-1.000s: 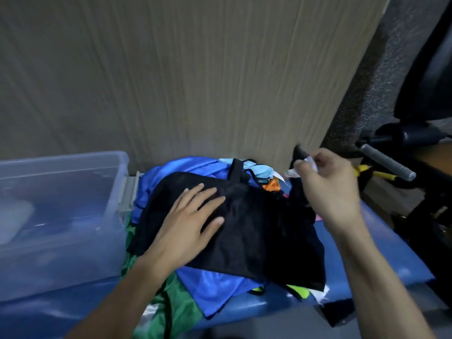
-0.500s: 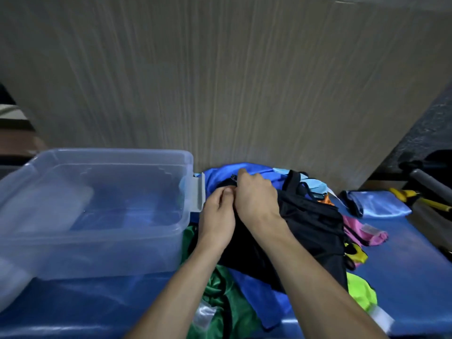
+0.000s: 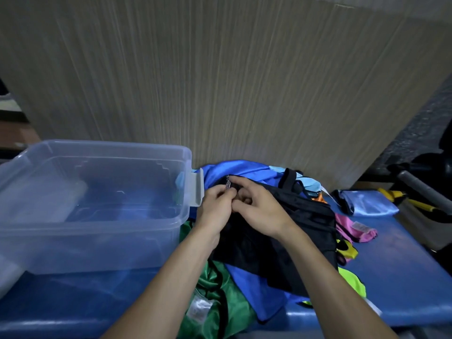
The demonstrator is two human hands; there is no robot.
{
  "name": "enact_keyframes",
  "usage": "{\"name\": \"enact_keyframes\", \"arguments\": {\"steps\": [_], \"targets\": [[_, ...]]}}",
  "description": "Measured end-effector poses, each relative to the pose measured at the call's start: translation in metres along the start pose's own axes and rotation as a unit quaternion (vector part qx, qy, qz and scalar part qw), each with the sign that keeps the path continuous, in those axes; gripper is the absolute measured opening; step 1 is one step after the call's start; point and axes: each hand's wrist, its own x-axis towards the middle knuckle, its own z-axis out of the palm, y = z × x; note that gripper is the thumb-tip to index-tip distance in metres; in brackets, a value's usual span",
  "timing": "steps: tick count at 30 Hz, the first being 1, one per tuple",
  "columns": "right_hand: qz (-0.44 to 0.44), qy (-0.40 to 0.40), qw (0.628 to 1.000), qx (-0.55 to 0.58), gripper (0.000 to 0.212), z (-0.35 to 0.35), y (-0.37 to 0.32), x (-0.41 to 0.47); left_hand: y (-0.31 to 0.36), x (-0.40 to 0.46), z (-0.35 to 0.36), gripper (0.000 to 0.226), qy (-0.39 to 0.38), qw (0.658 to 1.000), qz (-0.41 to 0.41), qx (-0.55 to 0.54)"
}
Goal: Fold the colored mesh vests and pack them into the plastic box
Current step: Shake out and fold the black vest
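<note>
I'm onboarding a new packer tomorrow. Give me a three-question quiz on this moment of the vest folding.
1. True or false: the plastic box already holds a folded black vest.
2. Which vest do the left hand and right hand pinch? A green, B black, C pink.
3. Fill in: the box stands to the ___ of the vest pile.

Key:
1. False; no black vest shows inside.
2. B, the black vest, at its edge on top of the pile.
3. Left.
</note>
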Motion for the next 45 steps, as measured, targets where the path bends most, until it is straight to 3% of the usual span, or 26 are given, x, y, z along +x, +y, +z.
{"name": "enact_keyframes", "arguments": {"steps": [3, 6, 10, 16, 21, 25, 28, 32, 34, 36, 39, 45], "targets": [[-0.049, 0.019, 0.998, -0.037, 0.062, -0.006, 0.009, -0.011, -0.004, 0.002, 0.002, 0.018, 0.027, 0.998, 0.030, 0.046], [-0.101, 0.121, 0.972, -0.174, 0.046, -0.025, 0.028, -0.028, -0.006, 0.005, 0.003, 0.019, 0.059, 0.996, 0.026, 0.060], [-0.077, 0.142, 0.947, -0.278, 0.031, -0.069, 0.057, -0.052, -0.007, 0.004, 0.003, 0.023, 0.068, 0.995, 0.025, 0.068], [-0.002, 0.065, 0.957, -0.281, 0.041, -0.106, 0.089, -0.063, -0.006, 0.003, 0.004, 0.019, 0.082, 0.990, 0.038, 0.108], [-0.015, 0.037, 0.964, -0.264, 0.013, -0.107, 0.087, -0.057, -0.009, 0.004, 0.003, 0.023, 0.111, 0.983, 0.053, 0.134], [0.005, 0.053, 0.981, -0.189, 0.024, -0.110, 0.087, -0.051, -0.008, 0.002, 0.003, 0.025, 0.117, 0.982, 0.048, 0.141], [-0.005, 0.052, 0.978, -0.201, 0.033, -0.114, 0.083, -0.045, -0.009, 0.003, 0.003, 0.026, 0.118, 0.982, 0.047, 0.137], [0.052, -0.049, 0.988, -0.140, 0.022, -0.117, 0.076, -0.037, -0.012, 0.005, 0.003, 0.026, 0.113, 0.983, 0.058, 0.136], [0.055, -0.061, 0.990, -0.118, 0.020, -0.114, 0.073, -0.034, -0.011, 0.003, 0.002, 0.033, 0.083, 0.976, 0.096, 0.180], [0.024, -0.046, 0.992, -0.119, 0.016, -0.107, 0.067, -0.034, -0.009, -0.004, 0.002, 0.055, 0.057, 0.953, 0.173, 0.241], [-0.034, -0.012, 0.987, -0.159, 0.025, -0.094, 0.061, -0.037, -0.009, -0.010, 0.004, 0.081, 0.069, 0.850, 0.321, 0.412], [-0.138, 0.035, 0.936, -0.322, 0.027, -0.079, 0.066, -0.046, -0.012, 0.004, 0.002, 0.035, 0.007, 0.746, 0.446, 0.494]]}}
